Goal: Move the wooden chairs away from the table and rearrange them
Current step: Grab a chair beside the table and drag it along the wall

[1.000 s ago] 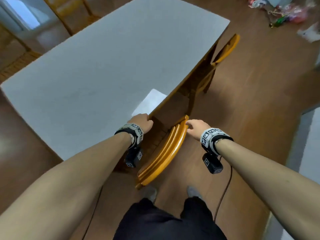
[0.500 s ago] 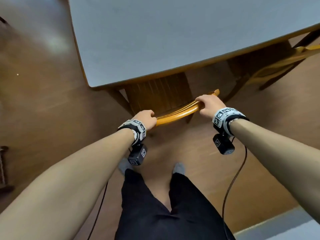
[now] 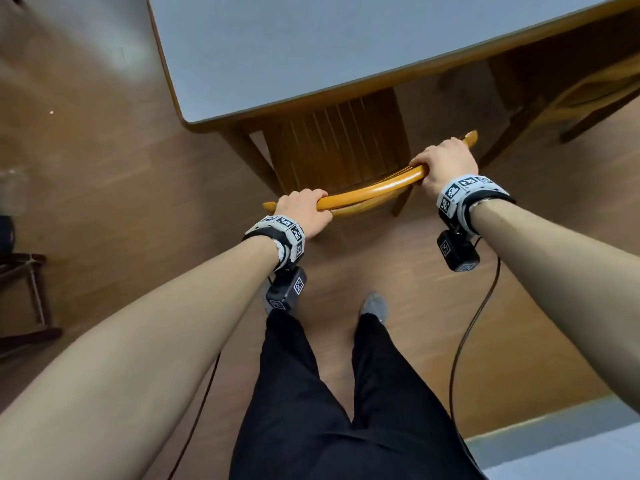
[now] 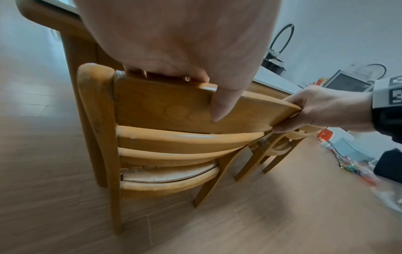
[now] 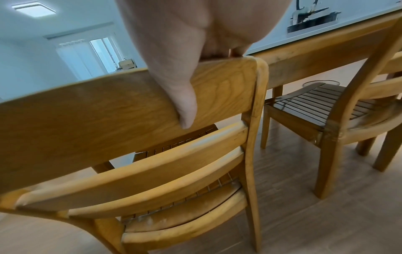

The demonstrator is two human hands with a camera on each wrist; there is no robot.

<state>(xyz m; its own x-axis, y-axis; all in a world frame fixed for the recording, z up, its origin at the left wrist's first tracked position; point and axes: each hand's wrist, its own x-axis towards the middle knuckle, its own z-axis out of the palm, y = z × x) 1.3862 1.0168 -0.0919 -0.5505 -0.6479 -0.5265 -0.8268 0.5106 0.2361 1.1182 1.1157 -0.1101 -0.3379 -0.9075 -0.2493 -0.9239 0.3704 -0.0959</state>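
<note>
2 wooden chairs on floor

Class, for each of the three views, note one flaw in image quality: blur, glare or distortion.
Head view: the table edge bows, wide-angle distortion. Left wrist view: the floor is smeared with blur, and the left hand looms oversized. Right wrist view: a ceiling light glares, and the chair top rail curves.

Two wooden chairs, one table

Table edge close over seat
</note>
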